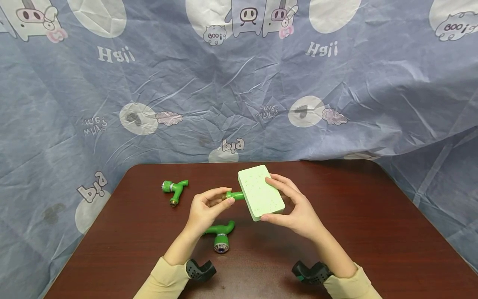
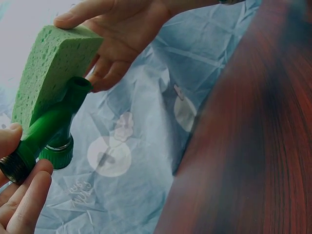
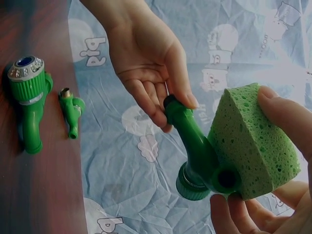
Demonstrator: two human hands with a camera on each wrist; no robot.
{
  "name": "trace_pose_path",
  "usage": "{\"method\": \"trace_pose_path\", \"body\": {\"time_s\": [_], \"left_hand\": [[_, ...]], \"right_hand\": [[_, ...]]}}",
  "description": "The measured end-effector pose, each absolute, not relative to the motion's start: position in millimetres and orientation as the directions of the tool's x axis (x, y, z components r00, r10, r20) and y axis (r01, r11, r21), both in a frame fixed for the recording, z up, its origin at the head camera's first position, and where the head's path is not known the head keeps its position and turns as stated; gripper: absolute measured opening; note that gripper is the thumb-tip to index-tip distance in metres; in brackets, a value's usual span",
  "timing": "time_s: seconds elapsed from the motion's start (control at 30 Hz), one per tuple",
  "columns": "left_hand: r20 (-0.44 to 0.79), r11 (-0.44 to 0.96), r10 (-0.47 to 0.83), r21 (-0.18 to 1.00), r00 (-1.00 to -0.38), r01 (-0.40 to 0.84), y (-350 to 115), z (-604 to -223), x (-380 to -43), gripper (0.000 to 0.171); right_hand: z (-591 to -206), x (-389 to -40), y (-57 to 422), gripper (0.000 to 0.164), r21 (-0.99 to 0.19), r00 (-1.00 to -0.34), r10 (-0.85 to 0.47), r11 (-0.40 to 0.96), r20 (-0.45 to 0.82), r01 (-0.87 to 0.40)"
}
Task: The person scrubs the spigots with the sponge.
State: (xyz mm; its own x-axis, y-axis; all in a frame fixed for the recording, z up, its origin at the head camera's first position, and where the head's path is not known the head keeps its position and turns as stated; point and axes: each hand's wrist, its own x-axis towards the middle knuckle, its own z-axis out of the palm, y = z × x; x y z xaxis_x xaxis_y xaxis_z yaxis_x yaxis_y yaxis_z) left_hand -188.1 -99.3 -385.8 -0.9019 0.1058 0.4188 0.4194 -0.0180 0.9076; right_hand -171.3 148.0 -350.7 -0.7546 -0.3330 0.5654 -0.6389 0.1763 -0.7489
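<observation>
My left hand (image 1: 207, 207) pinches a green faucet (image 2: 51, 122) by its threaded inlet end, thumb on one side and fingers on the other. A light green sponge (image 1: 260, 192) is gripped by its edges in my right hand (image 1: 293, 203). The sponge lies against the faucet's body, hiding most of it in the head view; in the right wrist view the faucet's spout opening and ribbed knob show beside the sponge. Both hands hold these things above the table, in front of me.
On the brown table (image 1: 354, 216) lie two more green faucets: one faucet (image 1: 221, 238) near my left forearm, its knob toward me, and a second faucet (image 1: 175, 191) farther back at the left. A blue-grey printed cloth (image 1: 209, 91) hangs behind the table.
</observation>
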Motion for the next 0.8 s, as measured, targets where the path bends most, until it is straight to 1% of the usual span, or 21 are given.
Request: {"method": "trace_pose_path", "body": {"time_s": [0.27,0.53,0.8], "left_hand": [[0.427,-0.009,0.116,0.903,-0.897,0.429,-99.3,-385.8,-187.6,0.029],[0.408,-0.037,0.145,0.912,-0.901,0.407,-99.2,-386.9,-189.0,0.032],[0.396,-0.012,0.138,0.917,-0.908,0.398,-98.9,-386.9,-189.4,0.038]], "right_hand": [[-353.1,-171.6,146.2,0.078,-0.767,-0.747,-0.338,0.101,0.572,-0.634],[-352.7,-171.6,146.2,0.079,-0.767,-0.747,-0.338,0.101,0.573,-0.634],[-353.3,-173.0,147.0,0.079,-0.777,-0.753,-0.336,0.090,0.566,-0.624]]}}
